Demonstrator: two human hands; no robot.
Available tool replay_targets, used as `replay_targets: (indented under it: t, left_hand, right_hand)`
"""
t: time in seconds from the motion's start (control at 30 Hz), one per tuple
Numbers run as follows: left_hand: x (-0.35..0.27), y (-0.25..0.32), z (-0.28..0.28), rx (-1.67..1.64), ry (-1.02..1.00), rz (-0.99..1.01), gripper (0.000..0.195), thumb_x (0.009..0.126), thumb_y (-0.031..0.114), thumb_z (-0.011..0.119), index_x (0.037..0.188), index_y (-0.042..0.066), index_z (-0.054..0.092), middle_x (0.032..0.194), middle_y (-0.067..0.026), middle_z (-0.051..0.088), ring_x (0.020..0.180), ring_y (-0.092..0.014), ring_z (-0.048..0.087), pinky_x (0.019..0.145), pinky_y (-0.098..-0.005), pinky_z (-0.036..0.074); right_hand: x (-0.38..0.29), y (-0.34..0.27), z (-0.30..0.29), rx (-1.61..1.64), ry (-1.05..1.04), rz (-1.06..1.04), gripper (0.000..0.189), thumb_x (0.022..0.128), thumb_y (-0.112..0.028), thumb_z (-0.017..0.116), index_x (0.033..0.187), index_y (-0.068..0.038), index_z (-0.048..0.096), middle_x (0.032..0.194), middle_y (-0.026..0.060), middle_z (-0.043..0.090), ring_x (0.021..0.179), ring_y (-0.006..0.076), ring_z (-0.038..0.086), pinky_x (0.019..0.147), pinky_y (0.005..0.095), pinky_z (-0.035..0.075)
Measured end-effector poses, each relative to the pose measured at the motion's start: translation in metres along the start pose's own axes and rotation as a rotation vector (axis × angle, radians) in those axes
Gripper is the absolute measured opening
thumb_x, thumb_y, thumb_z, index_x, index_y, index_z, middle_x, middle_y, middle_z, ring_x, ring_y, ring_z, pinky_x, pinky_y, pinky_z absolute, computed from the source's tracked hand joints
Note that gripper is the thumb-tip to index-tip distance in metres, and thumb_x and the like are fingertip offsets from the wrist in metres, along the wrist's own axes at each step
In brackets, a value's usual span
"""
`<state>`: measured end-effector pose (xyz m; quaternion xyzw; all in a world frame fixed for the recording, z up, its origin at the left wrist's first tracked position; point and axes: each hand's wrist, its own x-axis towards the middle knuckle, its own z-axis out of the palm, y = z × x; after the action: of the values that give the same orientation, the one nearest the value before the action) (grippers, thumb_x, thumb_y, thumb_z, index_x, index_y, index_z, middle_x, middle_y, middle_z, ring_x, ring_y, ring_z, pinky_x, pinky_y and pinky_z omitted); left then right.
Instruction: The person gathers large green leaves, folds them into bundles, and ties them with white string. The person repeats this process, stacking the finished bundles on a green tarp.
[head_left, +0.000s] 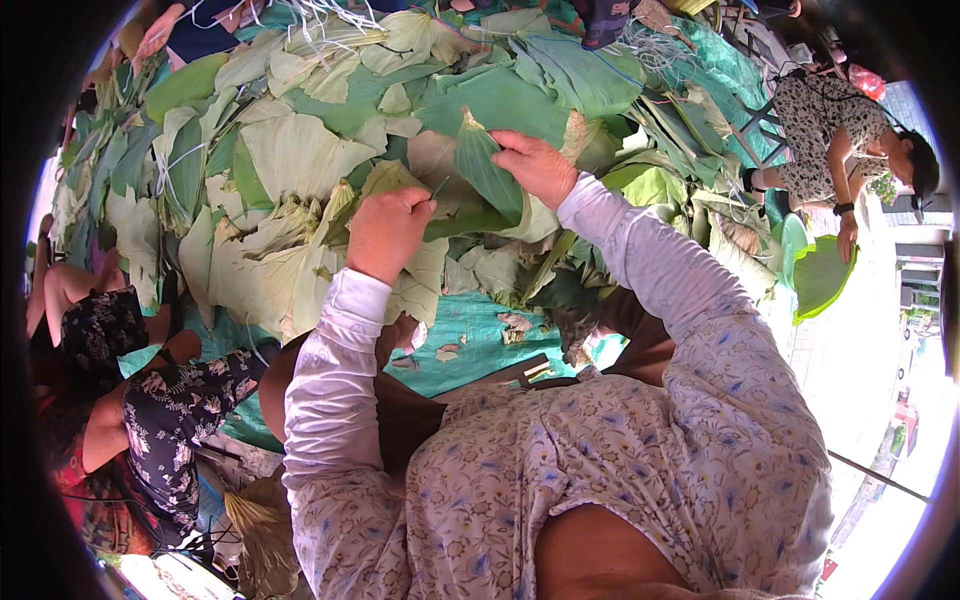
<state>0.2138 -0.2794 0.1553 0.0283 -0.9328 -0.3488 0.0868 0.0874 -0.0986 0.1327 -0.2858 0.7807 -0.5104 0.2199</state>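
Before me lies a heap of large lotus leaves, some green, some pale and dry. My right hand pinches the right edge of a green folded leaf, whose gathered pale tip points away from me. To its left, my left hand is closed in a loose fist, palm down. A thin green strip, perhaps a stalk or leaf edge, sticks out between its thumb and forefinger. A pale gathered leaf shows just left of that hand; whether the fingers also touch it is hidden.
A teal tarp with leaf scraps lies under the heap. White plastic strings trail over the far leaves. At right, a person bends with a hand on a bright green leaf. Another person's patterned clothing shows at left.
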Motion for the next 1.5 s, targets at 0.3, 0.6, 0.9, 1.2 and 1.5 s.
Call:
replay_targets:
  t: [0.3, 0.6, 0.9, 1.2, 1.5]
  left_hand:
    - [-0.002, 0.000, 0.002, -0.027, -0.045, 0.012, 0.016, 0.074, 0.022, 0.055, 0.072, 0.006, 0.059, 0.066, -0.0142, 0.055, 0.064, -0.033, 0.053, 0.058, -0.0399, 0.042]
    - [-0.003, -0.006, 0.008, 0.070, -0.097, 0.030, 0.016, 0.074, 0.023, 0.054, 0.076, 0.008, 0.060, 0.072, -0.0126, 0.058, 0.071, -0.031, 0.055, 0.063, -0.0392, 0.044]
    - [-0.002, -0.005, 0.011, 0.132, -0.138, 0.042, 0.015, 0.073, 0.021, 0.055, 0.074, 0.007, 0.060, 0.071, -0.0125, 0.058, 0.069, -0.031, 0.055, 0.061, -0.0399, 0.044]
    - [-0.004, -0.004, 0.007, 0.074, -0.180, 0.076, 0.013, 0.072, 0.016, 0.056, 0.071, 0.003, 0.058, 0.068, -0.0150, 0.056, 0.065, -0.033, 0.054, 0.058, -0.0403, 0.043]
    - [-0.001, 0.008, 0.002, -0.023, -0.355, -0.015, 0.014, 0.071, 0.012, 0.057, 0.079, 0.001, 0.059, 0.076, -0.0172, 0.057, 0.067, -0.033, 0.054, 0.059, -0.0366, 0.042]
  right_hand:
    - [-0.038, -0.008, 0.034, 0.311, -0.090, 0.119, 0.034, 0.078, -0.009, 0.047, 0.112, -0.004, 0.049, 0.097, 0.0060, 0.055, 0.088, 0.0125, 0.050, 0.080, 0.0241, 0.038]
    - [-0.032, -0.003, 0.037, 0.243, -0.171, 0.100, 0.033, 0.081, -0.005, 0.045, 0.113, -0.001, 0.046, 0.103, 0.0019, 0.051, 0.094, 0.0075, 0.045, 0.084, 0.0221, 0.035]
    - [-0.041, -0.002, 0.051, 0.156, -0.116, 0.043, 0.035, 0.079, -0.009, 0.050, 0.113, -0.004, 0.046, 0.090, 0.0063, 0.055, 0.078, 0.0105, 0.051, 0.070, 0.0244, 0.041]
    - [-0.046, -0.019, 0.059, 0.258, -0.195, 0.102, 0.030, 0.083, -0.013, 0.044, 0.110, -0.003, 0.048, 0.081, 0.0102, 0.058, 0.063, 0.0148, 0.058, 0.057, 0.0273, 0.049]
    - [-0.034, -0.012, 0.039, -0.555, -0.167, -0.339, 0.019, 0.074, -0.014, 0.051, 0.091, -0.006, 0.056, 0.081, 0.0115, 0.055, 0.075, 0.0255, 0.057, 0.061, 0.0365, 0.046]
